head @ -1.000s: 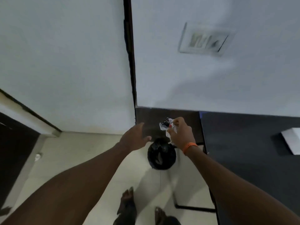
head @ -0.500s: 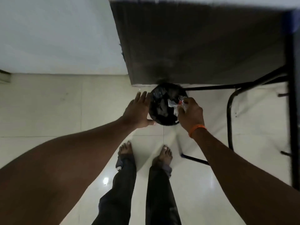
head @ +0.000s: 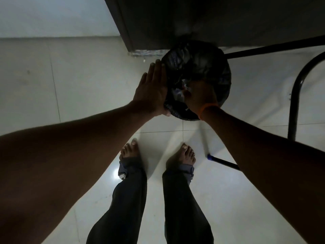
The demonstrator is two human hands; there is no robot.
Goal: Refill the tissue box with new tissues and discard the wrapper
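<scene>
Nearest the camera, two bare feet (head: 158, 154) stand on the pale tiled floor (head: 61, 76), with both forearms reaching away from them toward a bin.

The left hand (head: 151, 92) is open and flat, fingers straight and together, pressed against the left side of the bin (head: 198, 67), which is lined with a black bag. It looks to be steadying the rim or holding the liner back.

The right hand (head: 200, 95), with an orange band (head: 206, 110) at the wrist, is over the near part of the bin's mouth and seems dipped into it. Its fingers are closed around the crumpled wrapper (head: 181, 92), a pale glint of plastic showing just to the left of the knuckles. The wrapper therefore lies directly above or already inside the opening, so what remains is to let go straight down; no sideways reach appears needed. The right hand is the one that matters here, the left only supports.

Light is poor. How deep the wrapper sits and whether it touches the liner cannot be told. The far rim of the bin runs under a dark table (head: 211, 18), whose black metal leg (head: 295, 95) curves down at the right. No tissue box is in view.
</scene>
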